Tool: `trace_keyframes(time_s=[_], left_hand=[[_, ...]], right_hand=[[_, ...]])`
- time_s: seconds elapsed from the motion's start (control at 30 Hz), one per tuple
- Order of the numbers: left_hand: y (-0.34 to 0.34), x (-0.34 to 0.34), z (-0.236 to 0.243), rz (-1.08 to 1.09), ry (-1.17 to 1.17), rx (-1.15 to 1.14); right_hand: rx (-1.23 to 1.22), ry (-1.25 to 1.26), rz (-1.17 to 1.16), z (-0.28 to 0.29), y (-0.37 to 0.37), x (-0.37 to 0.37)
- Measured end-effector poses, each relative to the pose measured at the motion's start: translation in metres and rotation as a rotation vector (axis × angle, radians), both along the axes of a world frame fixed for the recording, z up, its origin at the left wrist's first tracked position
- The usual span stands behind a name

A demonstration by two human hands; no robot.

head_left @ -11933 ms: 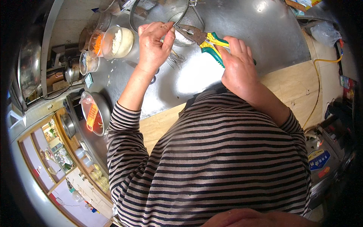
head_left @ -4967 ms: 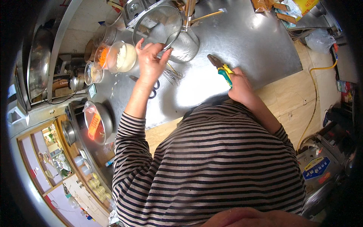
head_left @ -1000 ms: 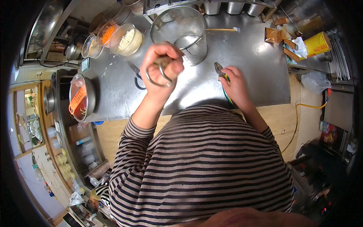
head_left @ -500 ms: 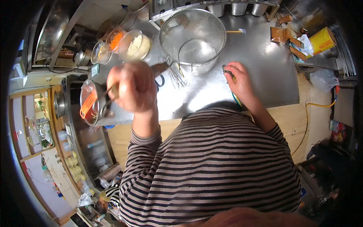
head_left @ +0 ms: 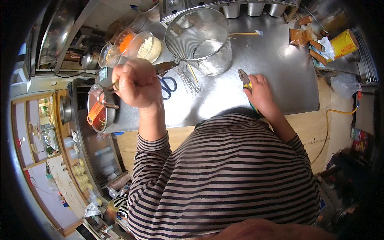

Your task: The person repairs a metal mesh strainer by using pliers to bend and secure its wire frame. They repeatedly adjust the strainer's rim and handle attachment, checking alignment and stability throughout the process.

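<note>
My left hand is wrapped round the handle of a large, deep wire-mesh strainer. Its dark handle shows between my fist and the rim, and a metal loop sticks out on the other side. The strainer tilts, so part of its outer mesh wall shows. On the steel worktop, my right hand is closed round the grips of pliers, jaws pointing away from me. Loose thin wires and dark-handled scissors lie between the hands.
Clear bowls with white shreds and orange shreds stand at the far left. Nearer is a metal bowl with an orange-handled utensil. Steel containers line the back. A yellow package and wooden blocks sit at far right.
The strainer has shifted slightly left and tilted, exposing its outer wall. My left hand has turned. My right hand has moved slightly right and nearer, and the pliers' jaws now show clearly.
</note>
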State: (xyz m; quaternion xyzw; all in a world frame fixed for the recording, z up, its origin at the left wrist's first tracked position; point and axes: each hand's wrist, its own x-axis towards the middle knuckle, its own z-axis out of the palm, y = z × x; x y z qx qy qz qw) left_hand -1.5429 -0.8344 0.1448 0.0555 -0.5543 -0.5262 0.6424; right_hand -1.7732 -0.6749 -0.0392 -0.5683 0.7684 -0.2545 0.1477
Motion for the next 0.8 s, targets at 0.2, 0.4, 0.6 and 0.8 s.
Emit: trace_keyframes(time_s=[0.2, 0.4, 0.6, 0.8], left_hand=[[0.012, -0.016, -0.028, 0.168, -0.090, 0.045], [0.016, -0.015, -0.046, 0.127, -0.109, 0.007], [0.004, -0.004, -0.086, 0.196, -0.510, -0.280], [-0.029, 0.010, -0.106, 0.364, -1.086, -0.595]], right_hand=[[0.463, 0.030, 0.000, -0.006, 0.027, 0.001], [0.407, 0.176, 0.007, -0.031, 0.038, 0.012], [0.241, -0.095, -0.084, -0.049, 0.043, -0.011], [0.057, -0.469, 0.153, 0.006, 0.043, -0.020]])
